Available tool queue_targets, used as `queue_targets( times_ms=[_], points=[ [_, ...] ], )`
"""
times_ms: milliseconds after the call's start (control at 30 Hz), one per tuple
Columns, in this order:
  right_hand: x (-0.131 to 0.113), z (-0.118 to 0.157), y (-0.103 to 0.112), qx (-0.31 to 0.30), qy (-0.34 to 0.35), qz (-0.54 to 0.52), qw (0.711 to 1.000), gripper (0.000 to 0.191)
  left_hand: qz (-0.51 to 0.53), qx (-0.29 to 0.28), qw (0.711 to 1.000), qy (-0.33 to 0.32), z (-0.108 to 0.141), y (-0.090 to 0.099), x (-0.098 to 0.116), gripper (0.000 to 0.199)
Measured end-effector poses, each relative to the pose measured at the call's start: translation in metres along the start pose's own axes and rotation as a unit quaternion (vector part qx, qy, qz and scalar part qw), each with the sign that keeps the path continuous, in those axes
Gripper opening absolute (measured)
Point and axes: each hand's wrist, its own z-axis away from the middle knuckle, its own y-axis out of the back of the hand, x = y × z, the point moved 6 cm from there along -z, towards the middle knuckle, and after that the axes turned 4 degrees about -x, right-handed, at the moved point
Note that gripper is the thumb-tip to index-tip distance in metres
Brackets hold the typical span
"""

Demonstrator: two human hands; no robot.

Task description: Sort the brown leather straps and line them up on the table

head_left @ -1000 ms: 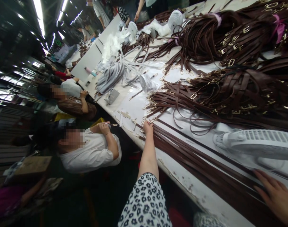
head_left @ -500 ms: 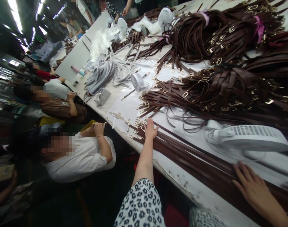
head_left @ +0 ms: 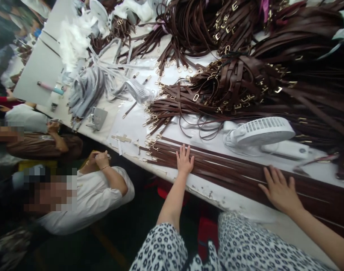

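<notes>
Long brown straps (head_left: 231, 169) lie side by side along the table's near edge, with gold metal clasps (head_left: 150, 145) at their left ends. My left hand (head_left: 184, 161) rests flat on the straps a little right of the clasps, its fingers spread. Farther right, my right hand (head_left: 281, 190) lies palm down on the same straps, fingers apart. Neither hand grips anything. The straps run on past my right hand to the right edge of the view.
A white fan (head_left: 264, 131) stands behind the straps, and a smaller fan (head_left: 136, 90) farther left. Heaped brown straps (head_left: 231, 82) fill the back. Grey straps (head_left: 85, 90) lie at the left. A person in a white shirt (head_left: 90, 199) sits at the table's left side.
The view has shifted right and down. My left hand has moved right along the straps, away from the clasps. My right hand, with its forearm, shows more fully now.
</notes>
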Motion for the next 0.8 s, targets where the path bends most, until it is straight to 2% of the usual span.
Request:
queue_targets(
  times_ms=[100, 167, 233, 300, 367, 500, 700, 800],
  points=[
    [-0.013, 0.0, 0.009, 0.008, 0.043, -0.004, 0.999, 0.072, -0.013, 0.006, 1.0, 0.01, 0.001, -0.002, 0.008, 0.065],
    [-0.026, 0.006, 0.008, -0.002, 0.106, -0.005, 0.994, 0.07, -0.011, 0.013, 1.0, -0.026, 0.007, -0.002, 0.026, 0.068],
    [-0.036, 0.019, -0.001, -0.031, 0.174, -0.004, 0.984, 0.066, -0.009, -0.018, 0.99, -0.137, 0.025, -0.011, 0.06, 0.071],
    [-0.039, 0.032, -0.013, -0.062, 0.217, -0.002, 0.974, 0.064, -0.011, -0.077, 0.963, -0.257, 0.053, -0.027, 0.095, 0.071],
    [-0.037, 0.041, -0.021, -0.078, 0.228, 0.0, 0.97, 0.062, -0.016, -0.12, 0.943, -0.309, 0.075, -0.04, 0.114, 0.069],
    [-0.027, 0.047, -0.018, -0.07, 0.214, -0.001, 0.974, 0.061, -0.021, -0.164, 0.918, -0.361, 0.091, -0.05, 0.114, 0.062],
    [0.005, 0.064, -0.011, -0.062, 0.174, -0.007, 0.983, 0.064, -0.017, -0.22, 0.856, -0.468, 0.106, -0.04, 0.109, 0.059],
    [0.024, 0.067, -0.009, -0.038, 0.146, -0.013, 0.989, 0.061, -0.028, -0.218, 0.865, -0.451, 0.108, -0.038, 0.115, 0.061]
  ],
)
